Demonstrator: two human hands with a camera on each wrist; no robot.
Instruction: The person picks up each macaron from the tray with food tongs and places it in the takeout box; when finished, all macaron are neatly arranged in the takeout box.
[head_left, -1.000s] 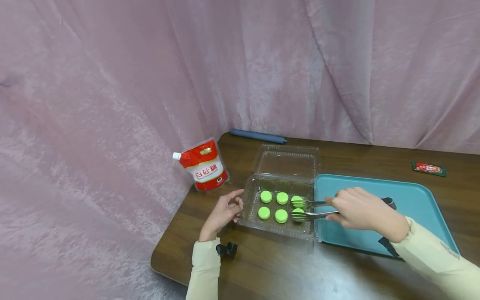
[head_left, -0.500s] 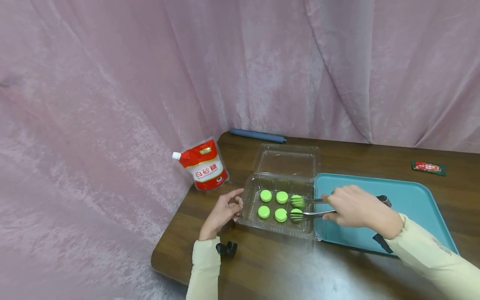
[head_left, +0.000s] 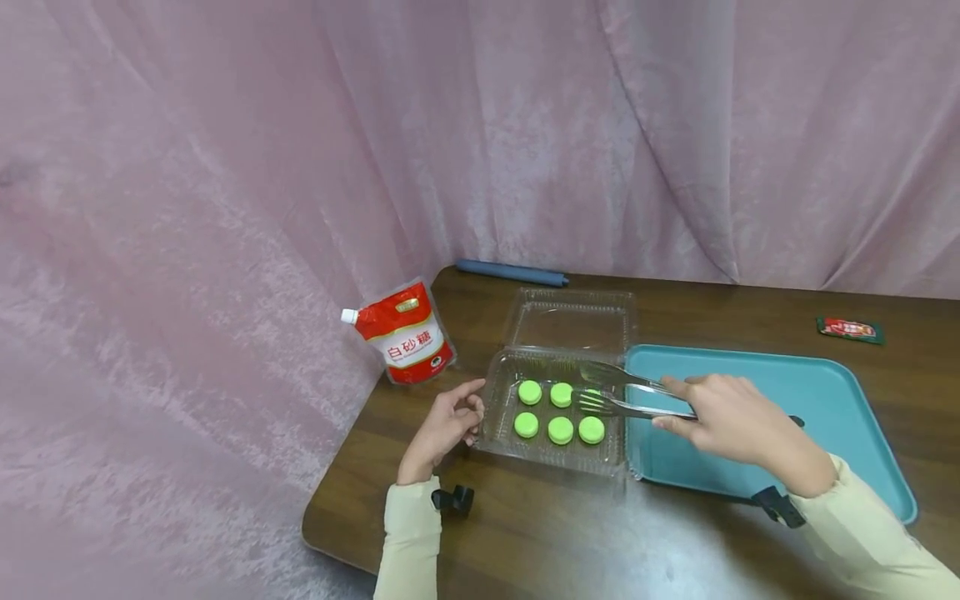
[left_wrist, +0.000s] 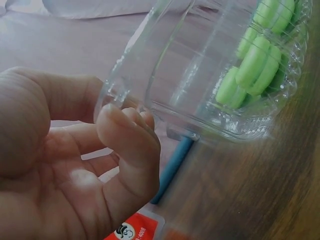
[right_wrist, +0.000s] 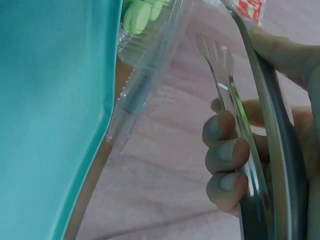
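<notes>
A hinged clear plastic box (head_left: 517, 455) lies unlatched with its lid (head_left: 573, 325) folded back. Inside, two rows of bright green macarons (head_left: 560, 430) sit on its floor. My left hand (head_left: 444, 429) pinches the box's left rim between thumb and fingers; in the left wrist view its curled fingertips are right at the clear edge (left_wrist: 117, 95). My right hand (head_left: 738, 421) grips metal tongs (head_left: 637, 408) with fork-like ends. Their prongs stand apart over the right side of the box, partly covering the back right macaron. Nothing shows between the prongs.
A turquoise tray (head_left: 810, 392) lies against the box's right side, under my right hand. A red sugar pouch (head_left: 408, 333) with a white cap is at the table's left edge. Along the back lies a blue roll (head_left: 512, 272), and a small green-red packet (head_left: 850, 330) is back right.
The tongs have lifted and shifted back from the right-hand macarons, leaving the front right one uncovered. My right hand has moved slightly right. The left hand stays at the box rim.
</notes>
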